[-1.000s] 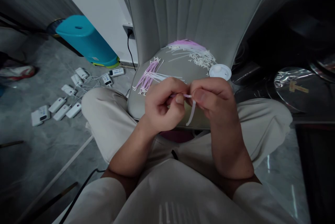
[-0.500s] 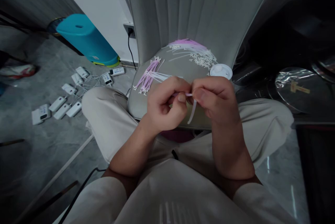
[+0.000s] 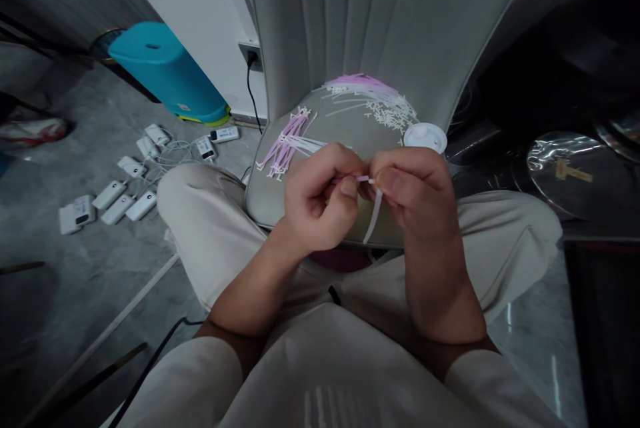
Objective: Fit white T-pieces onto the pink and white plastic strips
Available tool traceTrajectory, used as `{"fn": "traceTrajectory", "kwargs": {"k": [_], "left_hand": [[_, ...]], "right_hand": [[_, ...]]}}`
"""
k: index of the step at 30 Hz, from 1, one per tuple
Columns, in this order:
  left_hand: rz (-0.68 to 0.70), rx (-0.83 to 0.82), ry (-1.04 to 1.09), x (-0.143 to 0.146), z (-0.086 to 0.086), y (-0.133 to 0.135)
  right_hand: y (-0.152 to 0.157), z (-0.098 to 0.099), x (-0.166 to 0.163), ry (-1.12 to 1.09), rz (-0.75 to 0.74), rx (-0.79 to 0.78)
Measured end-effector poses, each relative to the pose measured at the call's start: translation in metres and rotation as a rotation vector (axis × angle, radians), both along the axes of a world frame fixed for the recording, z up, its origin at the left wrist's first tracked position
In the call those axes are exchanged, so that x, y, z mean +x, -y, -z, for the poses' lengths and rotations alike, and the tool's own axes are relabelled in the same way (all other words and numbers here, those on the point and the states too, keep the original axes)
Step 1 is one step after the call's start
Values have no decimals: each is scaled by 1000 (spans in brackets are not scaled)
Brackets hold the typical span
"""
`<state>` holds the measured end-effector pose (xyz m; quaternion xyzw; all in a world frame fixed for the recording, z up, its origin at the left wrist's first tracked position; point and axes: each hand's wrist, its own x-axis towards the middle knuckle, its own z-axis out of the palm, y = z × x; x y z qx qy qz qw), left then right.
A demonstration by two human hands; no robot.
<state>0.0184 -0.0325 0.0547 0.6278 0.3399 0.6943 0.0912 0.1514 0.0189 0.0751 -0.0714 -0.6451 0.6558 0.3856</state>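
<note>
My left hand [image 3: 323, 198] is closed in a pinch on a thin pink stick [image 3: 363, 179]. One end of the stick points toward my right hand [image 3: 413, 191]. The right thumb and fingers are pinched at that end, where a small white tip shows. A thin white strip [image 3: 373, 218] hangs below the right fingers; whether it joins the pink stick is hidden. Past my left hand lie bundled pink and white sticks [image 3: 287, 141] with white end pieces. Farther back are loose pink and white sticks [image 3: 363, 83] and a pile of tiny white pieces [image 3: 393, 115].
These lie on a grey padded chair seat [image 3: 333, 123]. A round white lid or dish [image 3: 425, 137] sits at its right edge. On the floor at left are several white power banks [image 3: 115, 195] with cables. A blue bin [image 3: 165, 68] stands by the wall outlet [image 3: 251, 56].
Both hands have shifted slightly to the right in the view, and a little more of the pink stick and its white tip shows between them. Both grips are kept.
</note>
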Motion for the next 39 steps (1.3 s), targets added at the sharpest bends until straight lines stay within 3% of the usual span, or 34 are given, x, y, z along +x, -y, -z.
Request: {"fn": "traceTrajectory", "kwargs": {"k": [21,26,32,39], "left_hand": [[52,-63,77,6,1,-1],[86,-91,115,8,5,-2],[30,-124,38,3,8,0],[10,-126,0,1,1,1]], "right_hand": [[-2,-5,3,12,112,-26],[0,-10,3,101,161,-1],[0,-15,3,193,215,64],[-2,-15,6,252,244,87]]}}
